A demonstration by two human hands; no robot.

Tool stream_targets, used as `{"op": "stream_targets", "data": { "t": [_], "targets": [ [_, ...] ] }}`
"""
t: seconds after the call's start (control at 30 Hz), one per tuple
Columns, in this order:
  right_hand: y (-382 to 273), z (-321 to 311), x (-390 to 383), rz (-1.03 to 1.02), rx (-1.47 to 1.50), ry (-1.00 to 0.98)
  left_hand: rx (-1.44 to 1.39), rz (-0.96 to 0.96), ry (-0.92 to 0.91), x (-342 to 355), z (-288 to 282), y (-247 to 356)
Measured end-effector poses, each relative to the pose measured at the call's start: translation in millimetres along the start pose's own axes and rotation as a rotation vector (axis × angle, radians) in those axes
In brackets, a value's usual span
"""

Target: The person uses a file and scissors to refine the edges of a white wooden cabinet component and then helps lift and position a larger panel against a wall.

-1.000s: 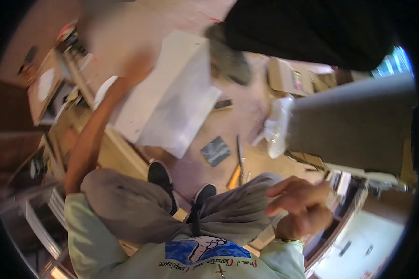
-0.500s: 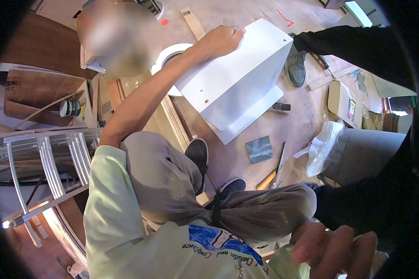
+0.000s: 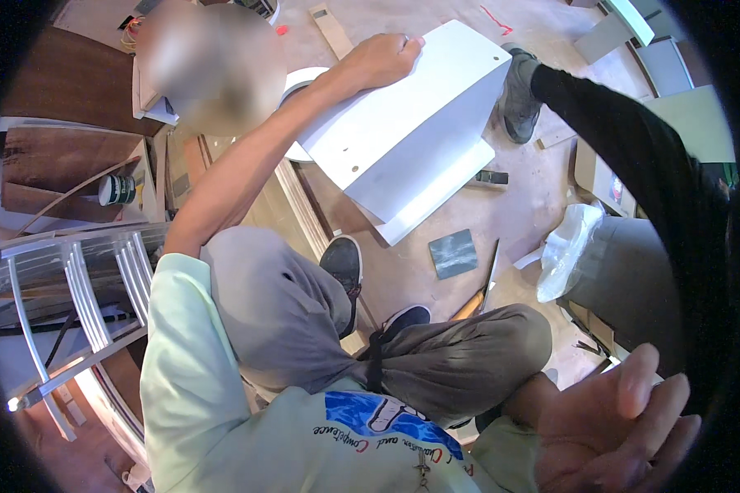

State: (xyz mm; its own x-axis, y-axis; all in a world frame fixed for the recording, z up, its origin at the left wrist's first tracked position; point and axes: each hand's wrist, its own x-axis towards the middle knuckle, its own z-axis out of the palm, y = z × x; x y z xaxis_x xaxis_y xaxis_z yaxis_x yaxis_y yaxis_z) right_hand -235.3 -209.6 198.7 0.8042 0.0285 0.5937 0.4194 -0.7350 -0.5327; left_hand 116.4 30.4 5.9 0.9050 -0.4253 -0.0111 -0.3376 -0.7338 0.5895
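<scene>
My left hand (image 3: 390,56) reaches up to a white box-like piece (image 3: 415,115), its fingers bent over the far edge. The piece has small holes near its corners and a lower white panel along its near side. Behind it, partly hidden by my forearm, is a white ring-shaped object (image 3: 296,82). My right hand (image 3: 621,419) is raised at the lower right, palm showing, fingers loosely curved and apart, holding nothing visible. On the floor below the piece lie a grey square (image 3: 452,253), an orange-handled tool (image 3: 469,306) and a dark block (image 3: 491,178).
A co-worker's black trouser leg (image 3: 633,148) and grey shoe (image 3: 520,99) are beside the piece. An aluminium ladder (image 3: 90,300) lies at left, near wooden boards (image 3: 66,164) and a tub (image 3: 117,189). A grey roll (image 3: 625,263) with plastic (image 3: 563,251) is at right.
The view has swung and steadied. The co-worker's leg has shifted, its shoe now beside the white piece. My left hand stays on the piece; my right hand has moved lower and farther right.
</scene>
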Motion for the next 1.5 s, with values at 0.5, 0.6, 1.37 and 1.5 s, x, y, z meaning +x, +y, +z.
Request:
{"op": "stream_targets", "data": {
  "t": [0.5,0.6,1.37,1.5],
  "targets": [
    [-12,16,23,-0.135,0.08,0.148,0.011,0.037,-0.001,4,4,0],
    [-14,39,32,-0.249,0.198,0.244,0.004,0.022,-0.001,-3,-1,-4],
    [-15,34,32,-0.032,0.973,0.074,-0.001,0.008,0.0,3,1,-4],
    [-17,30,31,0.018,1.082,0.08,0.012,-0.01,-0.001,2,2,-3]
  ]
}}
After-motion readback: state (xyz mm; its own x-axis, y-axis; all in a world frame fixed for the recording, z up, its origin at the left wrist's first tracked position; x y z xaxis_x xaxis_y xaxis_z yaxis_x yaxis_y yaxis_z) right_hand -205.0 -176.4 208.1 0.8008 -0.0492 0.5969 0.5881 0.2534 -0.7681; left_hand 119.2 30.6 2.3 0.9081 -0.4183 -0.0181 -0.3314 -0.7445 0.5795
